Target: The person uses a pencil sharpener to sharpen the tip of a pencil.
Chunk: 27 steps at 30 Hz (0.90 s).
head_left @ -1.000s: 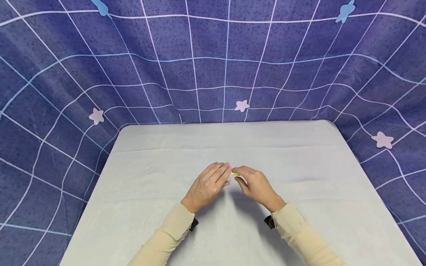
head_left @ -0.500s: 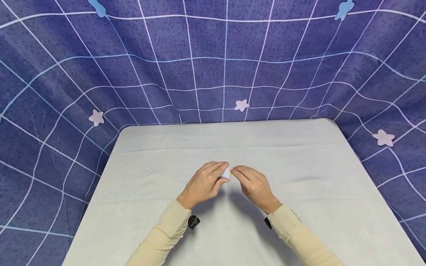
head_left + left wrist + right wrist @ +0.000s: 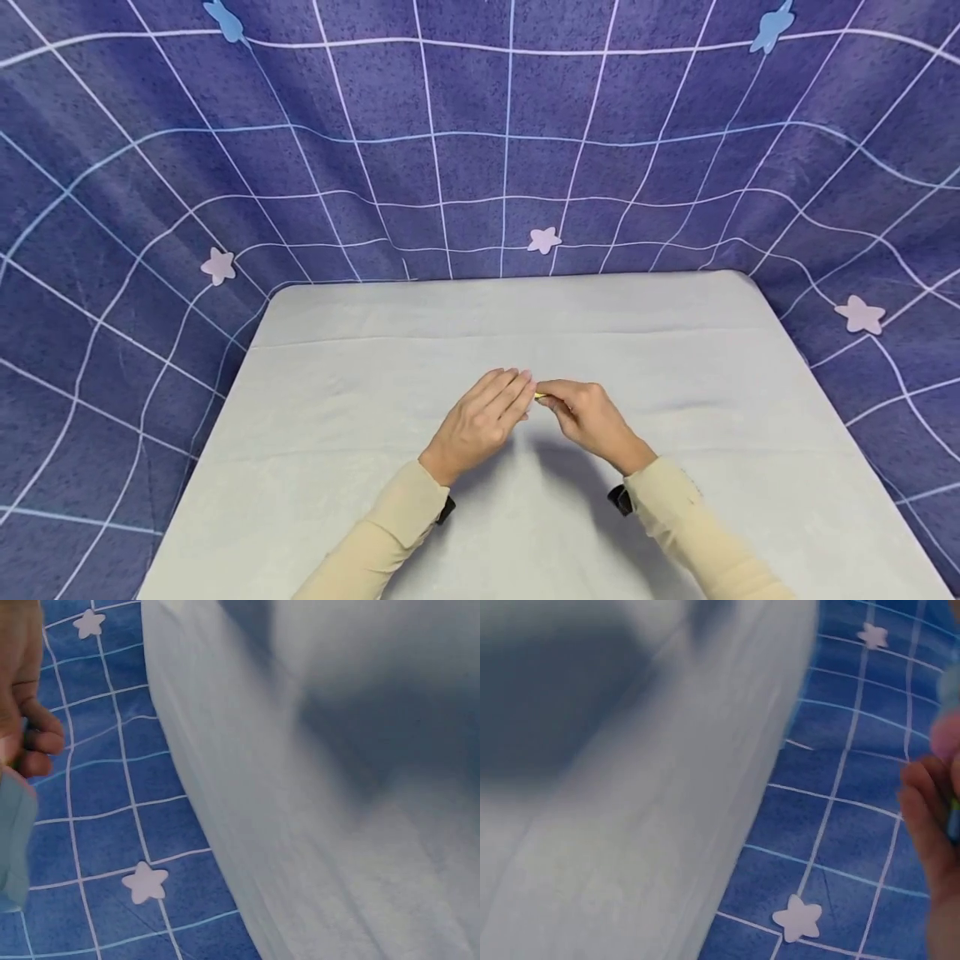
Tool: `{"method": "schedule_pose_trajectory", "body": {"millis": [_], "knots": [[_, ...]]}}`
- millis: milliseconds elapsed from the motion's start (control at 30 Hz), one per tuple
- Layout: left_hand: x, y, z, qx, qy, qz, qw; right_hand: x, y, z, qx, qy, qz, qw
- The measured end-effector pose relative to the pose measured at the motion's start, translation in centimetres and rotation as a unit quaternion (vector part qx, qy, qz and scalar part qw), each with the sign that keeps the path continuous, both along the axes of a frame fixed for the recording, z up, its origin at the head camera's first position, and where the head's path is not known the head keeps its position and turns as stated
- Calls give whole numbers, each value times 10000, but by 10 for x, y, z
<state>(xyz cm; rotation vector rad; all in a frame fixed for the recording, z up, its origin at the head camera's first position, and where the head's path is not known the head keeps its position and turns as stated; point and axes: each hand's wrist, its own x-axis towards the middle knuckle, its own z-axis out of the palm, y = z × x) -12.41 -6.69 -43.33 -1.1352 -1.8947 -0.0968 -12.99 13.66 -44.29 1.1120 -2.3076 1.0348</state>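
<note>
In the head view my left hand (image 3: 480,423) is at the middle of the table, its back facing up and its fingers lying together over a small block, which they hide there. The left wrist view shows that light-blue block (image 3: 13,840), with a pinkish rounded edge. Close to the left fingertips, my right hand (image 3: 592,421) pinches a thin yellow-green stick (image 3: 541,396) between thumb and fingers. Only a short bit of the stick shows, and its left end meets the left hand. Green and blue on the stick (image 3: 954,819) appear at the edge of the right wrist view.
A pale cloth covers the table (image 3: 360,367). Behind it and at both sides hangs a blue curtain (image 3: 465,167) with a white grid and stars. Dark wrist cameras sit under both beige sleeves (image 3: 405,504).
Half a second ago the block's light-blue face and pink edge showed between left thumb and fingers; the left hand has since turned over it. Both hands have shifted slightly right.
</note>
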Motion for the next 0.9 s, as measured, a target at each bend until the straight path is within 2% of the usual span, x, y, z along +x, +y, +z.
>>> {"method": "schedule_pose_trajectory", "body": {"millis": [100,133,200,300,400,467,567,767,900], "knots": [[-1,-1,-4,-63,107,-24,9999,0,2,7,85,-844,169,9963],[-1,-2,-5,-93,112,-12,9999,0,2,8,143,-994,192,9948],[-1,-3,-6,-173,68,41,9998,1,1,8,332,-1013,151,9942],[-3,-4,-6,-295,-72,127,9995,3,-1,1,582,-491,-139,9970],[-4,-4,-5,-324,-284,100,9990,6,-4,-8,644,335,-493,9961],[-5,-4,-5,-319,-480,54,9983,7,-5,-13,567,848,-677,9925],[-6,-3,-2,-236,-1026,-28,9944,7,-5,-17,422,1466,-891,9843],[-5,-6,6,176,-2145,39,9766,4,-8,-16,188,2230,-1017,9693],[-4,-8,11,472,-2793,-34,9590,1,-10,-15,102,2620,-992,9599]]}}
